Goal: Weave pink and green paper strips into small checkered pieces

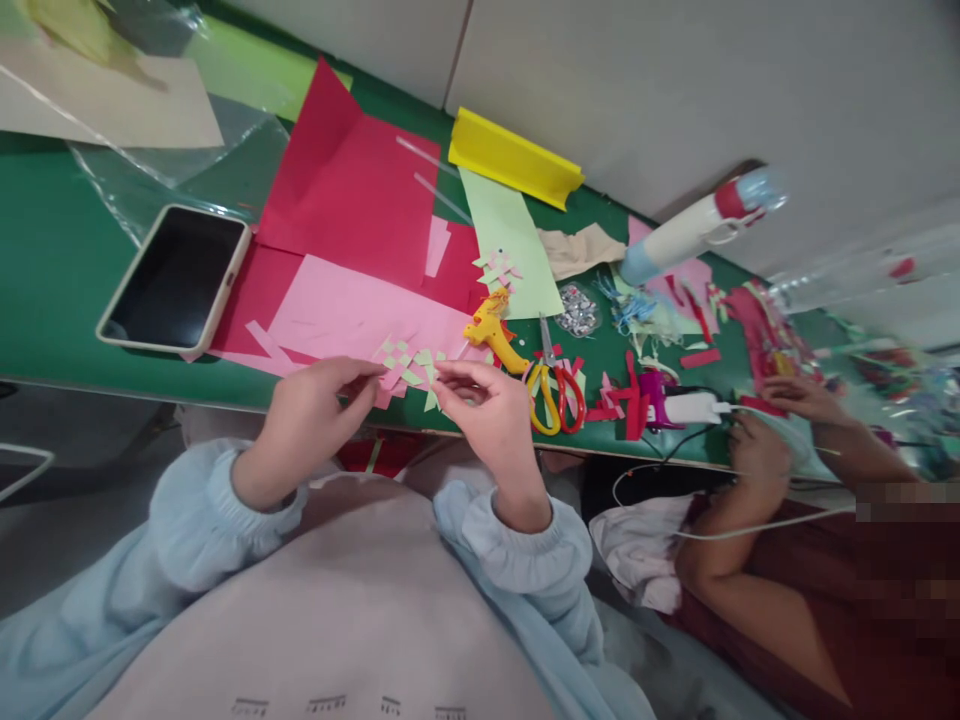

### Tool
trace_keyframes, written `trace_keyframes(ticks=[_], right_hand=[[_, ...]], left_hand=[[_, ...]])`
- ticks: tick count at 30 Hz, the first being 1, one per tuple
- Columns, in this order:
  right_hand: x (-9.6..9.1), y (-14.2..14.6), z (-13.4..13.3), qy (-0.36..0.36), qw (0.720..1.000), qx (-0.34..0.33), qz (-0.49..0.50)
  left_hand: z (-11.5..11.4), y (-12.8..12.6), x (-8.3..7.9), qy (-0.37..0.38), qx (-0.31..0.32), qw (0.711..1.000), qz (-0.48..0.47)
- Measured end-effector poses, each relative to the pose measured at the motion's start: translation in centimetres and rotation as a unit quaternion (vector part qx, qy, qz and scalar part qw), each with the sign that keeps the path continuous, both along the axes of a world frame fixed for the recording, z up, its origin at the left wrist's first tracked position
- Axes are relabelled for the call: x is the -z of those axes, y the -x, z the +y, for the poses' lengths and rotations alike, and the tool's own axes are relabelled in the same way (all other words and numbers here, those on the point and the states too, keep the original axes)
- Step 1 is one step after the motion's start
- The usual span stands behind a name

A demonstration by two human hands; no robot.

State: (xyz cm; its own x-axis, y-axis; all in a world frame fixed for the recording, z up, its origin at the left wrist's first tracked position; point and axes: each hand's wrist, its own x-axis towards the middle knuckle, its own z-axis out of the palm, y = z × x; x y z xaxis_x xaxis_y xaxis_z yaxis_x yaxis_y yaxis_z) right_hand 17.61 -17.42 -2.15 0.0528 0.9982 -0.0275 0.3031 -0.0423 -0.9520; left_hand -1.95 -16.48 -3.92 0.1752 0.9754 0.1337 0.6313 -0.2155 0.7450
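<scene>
**Woven paper strips held over the near table edge**

Nearest, pale blue sleeves [247, 505] reaching forward. Left hand [307, 425] and right hand [487, 415] raised side by side at the near edge of the green table [52, 270]. Between them, a small woven piece [409, 365] of pink and light green paper strips, pinched from either side: left fingers [367, 375] closed on its left end, right fingers [454, 375] closed on its right end. Just beyond the right hand, a yellow glue gun [491, 330] lying on the table, with scissors [553, 385] with yellow and red handles beside it. Under and behind the weave, a pink sheet [337, 315] over a larger red sheet [352, 190]. Toward the left, a tablet [176, 280] lying dark and flat. Further right along the near edge, another person's hands [780, 420] amid red and pink scraps [637, 395]. At the far edge, a light green sheet [510, 240], a folded yellow sheet [514, 160] and a white bottle [697, 225] lying tilted.
</scene>
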Motion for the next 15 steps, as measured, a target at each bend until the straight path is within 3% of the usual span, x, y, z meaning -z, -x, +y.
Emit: trace_keyframes(ticks=[2,5,9,15], right_hand=[[0.2,-0.7,0.2,0.013,1.000,0.022,0.003],[0.4,-1.4,0.3,0.021,0.999,0.042,0.004],[0.8,-1.9,0.4,0.020,0.999,0.044,0.004],[1.2,-1.9,0.5,0.023,0.999,0.041,0.006]], left_hand=[[1.3,0.2,0.3,-0.079,0.025,0.992,0.099],[3.5,0.2,0.7,-0.133,0.100,0.972,0.166],[5.5,0.1,1.3,-0.139,0.204,0.949,0.196],[6.5,0.2,1.7,-0.131,0.224,0.941,0.218]])
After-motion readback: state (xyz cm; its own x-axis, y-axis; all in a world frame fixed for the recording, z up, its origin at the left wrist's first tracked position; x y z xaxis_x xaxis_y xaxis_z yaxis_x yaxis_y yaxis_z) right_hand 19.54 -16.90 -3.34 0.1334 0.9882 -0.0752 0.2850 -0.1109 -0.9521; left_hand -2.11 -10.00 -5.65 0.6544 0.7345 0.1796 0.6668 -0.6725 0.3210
